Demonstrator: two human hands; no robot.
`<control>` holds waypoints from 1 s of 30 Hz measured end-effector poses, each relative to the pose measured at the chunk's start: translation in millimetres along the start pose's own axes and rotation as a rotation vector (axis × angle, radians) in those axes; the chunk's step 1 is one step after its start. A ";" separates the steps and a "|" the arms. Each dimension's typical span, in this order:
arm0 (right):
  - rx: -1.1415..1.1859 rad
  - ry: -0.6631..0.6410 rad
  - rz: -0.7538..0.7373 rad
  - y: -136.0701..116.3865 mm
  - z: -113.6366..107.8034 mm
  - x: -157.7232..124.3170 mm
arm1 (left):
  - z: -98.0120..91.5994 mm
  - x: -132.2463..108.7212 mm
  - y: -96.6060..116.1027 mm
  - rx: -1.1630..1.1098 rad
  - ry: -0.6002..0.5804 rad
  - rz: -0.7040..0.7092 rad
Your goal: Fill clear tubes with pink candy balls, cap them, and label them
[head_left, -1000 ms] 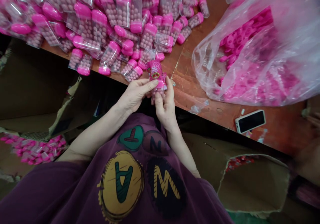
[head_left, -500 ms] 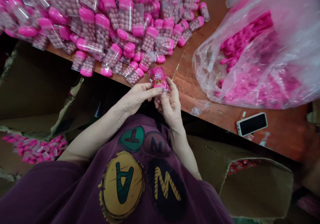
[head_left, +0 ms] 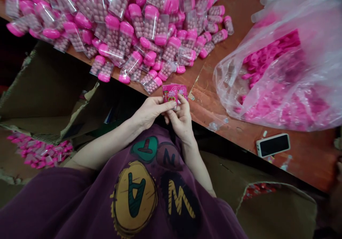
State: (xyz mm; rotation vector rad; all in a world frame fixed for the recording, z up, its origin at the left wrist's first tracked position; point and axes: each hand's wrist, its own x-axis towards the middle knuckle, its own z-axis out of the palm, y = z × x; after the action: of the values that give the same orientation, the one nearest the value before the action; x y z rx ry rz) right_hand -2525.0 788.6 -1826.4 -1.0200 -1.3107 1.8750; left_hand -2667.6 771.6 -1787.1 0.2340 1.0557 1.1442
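While pink-capped containers lie heaped on a reddish-brown table, the left hand and the right hand, 2 thumbs showing, pinch pink printed wrapping at its near edge, near the heap; a phone lies right, below a plastic bag.

The single view looks out from the wearer's head, above and behind the hands, facing forward and steeply down. It is near enough to take in both forearms and, on the near side of the hands, the purple shirt. Beyond the hands it covers the table, whose front edge crosses aslant.
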 end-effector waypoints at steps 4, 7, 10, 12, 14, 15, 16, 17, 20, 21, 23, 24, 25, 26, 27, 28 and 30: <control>0.014 -0.052 0.036 2.3 6.4 5.7 | -3.6 -3.5 -1.3 0.006 0.037 0.000; 0.013 -0.109 0.047 1.0 15.8 7.3 | -11.5 -9.3 6.0 0.032 0.057 -0.004; -0.067 -0.180 0.034 -6.7 19.8 8.3 | -35.7 -26.0 27.8 0.052 0.237 0.154; -0.185 -0.156 -0.028 -15.3 14.5 12.4 | -63.7 -40.7 47.2 0.002 0.486 0.371; -0.349 -0.043 -0.128 -24.4 5.2 21.4 | -94.8 -52.2 62.8 -0.088 0.754 0.537; -0.446 0.015 -0.188 -28.6 0.9 27.8 | -108.0 -55.0 67.0 -0.123 0.857 0.567; -0.553 0.048 -0.247 -32.1 -1.9 35.1 | -117.6 -55.4 68.0 -0.142 0.940 0.583; -0.674 0.051 -0.299 -34.9 -2.5 42.9 | -122.6 -53.2 65.8 -0.126 0.983 0.582; -1.098 -0.046 -0.345 -38.4 9.9 63.5 | -110.7 -35.0 45.2 0.056 0.835 0.481; -1.228 -0.066 -0.324 -38.0 17.4 67.9 | -101.0 -26.9 36.2 0.117 0.726 0.423; -1.410 -0.070 -0.279 -35.8 33.2 71.1 | -81.8 -11.7 19.1 0.172 0.556 0.320; -1.456 -0.073 -0.267 -34.3 39.9 70.0 | -74.7 -5.3 11.9 0.176 0.508 0.282; -1.482 -0.085 -0.260 -32.5 45.1 67.5 | -69.9 -0.2 5.6 0.176 0.492 0.264; -1.494 -0.107 -0.255 -30.7 48.7 63.8 | -67.6 3.6 0.4 0.178 0.491 0.258; -1.497 -0.130 -0.248 -28.7 50.8 59.4 | -67.1 6.2 -3.9 0.180 0.499 0.262; -1.494 -0.150 -0.242 -26.4 51.4 54.6 | -67.8 7.6 -7.3 0.180 0.511 0.270; -1.462 -0.181 -0.238 -21.1 49.6 45.8 | -70.4 7.8 -11.6 0.154 0.535 0.288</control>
State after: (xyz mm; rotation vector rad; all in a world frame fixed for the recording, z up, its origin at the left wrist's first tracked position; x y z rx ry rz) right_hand -2589.5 810.1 -1807.1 -1.1866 -2.8292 0.5917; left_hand -2715.0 748.8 -1836.0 0.2104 1.6245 1.4276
